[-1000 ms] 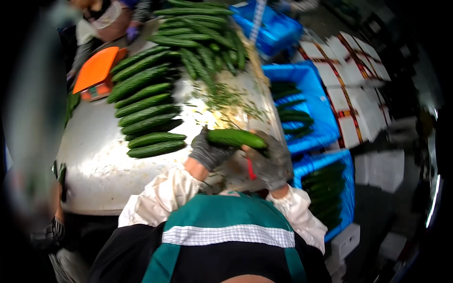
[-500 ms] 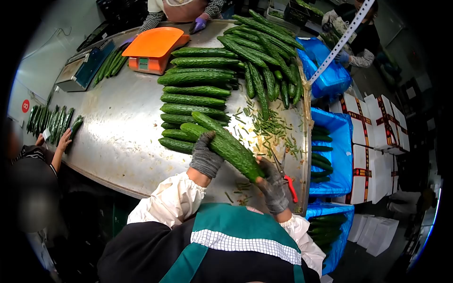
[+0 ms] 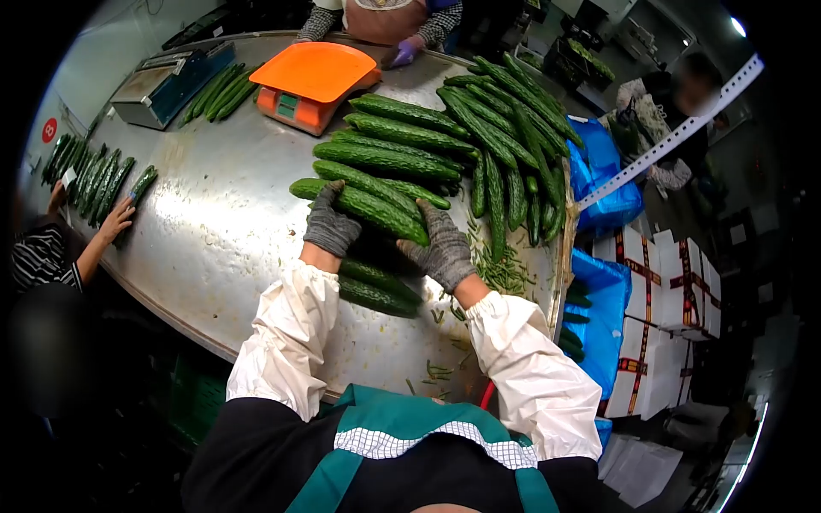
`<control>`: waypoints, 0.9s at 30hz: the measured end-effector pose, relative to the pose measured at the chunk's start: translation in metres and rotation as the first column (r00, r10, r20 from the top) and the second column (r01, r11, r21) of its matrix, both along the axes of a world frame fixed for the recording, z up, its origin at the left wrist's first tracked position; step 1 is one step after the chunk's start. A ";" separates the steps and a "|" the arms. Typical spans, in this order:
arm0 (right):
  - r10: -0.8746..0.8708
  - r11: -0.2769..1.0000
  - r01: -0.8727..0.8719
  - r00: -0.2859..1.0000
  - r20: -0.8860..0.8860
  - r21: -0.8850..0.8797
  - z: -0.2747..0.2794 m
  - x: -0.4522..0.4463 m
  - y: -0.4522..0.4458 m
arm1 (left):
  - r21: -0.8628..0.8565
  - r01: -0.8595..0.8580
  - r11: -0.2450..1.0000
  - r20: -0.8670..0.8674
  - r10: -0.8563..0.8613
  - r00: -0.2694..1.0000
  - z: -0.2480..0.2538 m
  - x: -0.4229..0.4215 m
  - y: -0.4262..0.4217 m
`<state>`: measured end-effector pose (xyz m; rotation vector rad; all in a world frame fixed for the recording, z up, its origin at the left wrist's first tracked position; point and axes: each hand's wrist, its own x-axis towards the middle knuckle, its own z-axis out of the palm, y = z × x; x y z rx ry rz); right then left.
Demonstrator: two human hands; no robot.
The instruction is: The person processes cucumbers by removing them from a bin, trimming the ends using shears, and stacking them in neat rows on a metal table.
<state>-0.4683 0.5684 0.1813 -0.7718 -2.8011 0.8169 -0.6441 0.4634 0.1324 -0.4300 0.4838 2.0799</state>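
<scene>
Both of my grey-gloved hands are at a long green cucumber [image 3: 376,212] over the metal table. My left hand [image 3: 332,224] grips it near its left part, and my right hand [image 3: 440,244] closes round its right end. Just beyond lies a row of cucumbers [image 3: 385,154], side by side. Beneath and nearer to me, two cucumbers [image 3: 376,295] lie partly hidden by my hands. At the upper right is a loose cucumber pile [image 3: 505,120]. Green trimmings [image 3: 505,274] are scattered right of my right hand. A red handle [image 3: 487,395] shows beside my right sleeve.
An orange scale [image 3: 316,73] stands at the back of the metal table [image 3: 197,222]. Blue-lined crates [image 3: 603,299] and white boxes [image 3: 658,291] stand to the right. A perforated post [image 3: 676,132] rises at the table's right edge. Other people work at the back, left and right.
My hands have moved forward, bringing the cucumber from near my body to the row. The view has shifted, and the red-handled tool is now mostly hidden by my right sleeve.
</scene>
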 end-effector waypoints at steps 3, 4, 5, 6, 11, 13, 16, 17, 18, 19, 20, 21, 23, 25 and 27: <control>0.038 0.998 -0.036 0.999 -0.037 0.054 -0.026 -0.016 0.021 | -0.029 0.165 0.986 -0.166 -0.167 0.972 0.008 -0.003 -0.020; 0.059 0.994 -0.056 0.998 -0.037 0.098 -0.031 -0.019 0.024 | -0.064 0.282 0.957 -0.232 -0.289 0.929 0.013 -0.003 -0.029; 0.034 0.984 -0.031 0.999 -0.017 0.173 -0.027 -0.019 0.020 | -0.312 0.344 0.886 -0.231 -0.422 0.877 0.027 -0.002 -0.037; 0.045 0.985 -0.043 0.999 -0.011 0.169 -0.024 -0.019 0.016 | -0.314 0.336 0.888 -0.224 -0.413 0.883 0.020 -0.008 -0.042; -0.002 0.929 -0.026 0.997 0.074 0.370 -0.031 -0.016 0.006 | -0.705 0.345 0.620 -0.292 -0.697 0.655 0.002 -0.019 -0.073; -0.066 0.925 0.017 0.991 0.116 0.380 -0.030 -0.016 0.002 | -0.737 0.172 0.654 -0.428 -0.648 0.630 0.001 -0.016 -0.080; -0.099 0.937 0.042 0.984 0.147 0.347 -0.027 -0.015 -0.001 | -0.671 -0.147 0.727 -0.619 -0.440 0.651 -0.004 0.003 -0.090; -0.087 0.941 0.036 0.987 0.138 0.337 -0.027 -0.013 0.000 | -0.699 -0.162 0.697 -0.608 -0.459 0.647 -0.006 0.008 -0.097; -0.090 0.941 0.038 0.986 0.142 0.337 -0.029 -0.011 0.001 | -0.700 -0.157 0.697 -0.605 -0.462 0.648 -0.008 0.022 -0.102; -0.068 0.939 0.023 0.990 0.120 0.344 -0.031 -0.009 0.003 | -0.583 -0.410 0.701 -0.812 -0.489 0.320 -0.011 0.040 -0.105; -0.045 0.936 0.008 0.994 0.098 0.352 -0.033 -0.007 0.004 | -0.372 -0.591 0.716 -0.862 -0.502 -0.066 -0.014 0.052 -0.109; -0.044 0.936 0.006 0.994 0.100 0.351 -0.033 -0.007 0.004 | -0.315 -0.597 0.738 -0.727 -0.591 -0.348 -0.019 0.055 -0.113; -0.066 0.945 0.033 0.994 0.090 0.327 -0.033 -0.006 0.002 | -0.283 -0.548 0.787 -0.401 -0.616 -0.678 -0.040 0.063 -0.119; -0.061 0.947 0.036 0.996 0.068 0.320 -0.034 -0.004 0.001 | -0.271 -0.537 0.799 -0.301 -0.600 -0.741 -0.053 0.064 -0.121; -0.073 0.954 0.056 0.996 0.048 0.295 -0.034 -0.002 0.000 | -0.274 -0.516 0.811 -0.226 -0.576 -0.786 -0.066 0.058 -0.117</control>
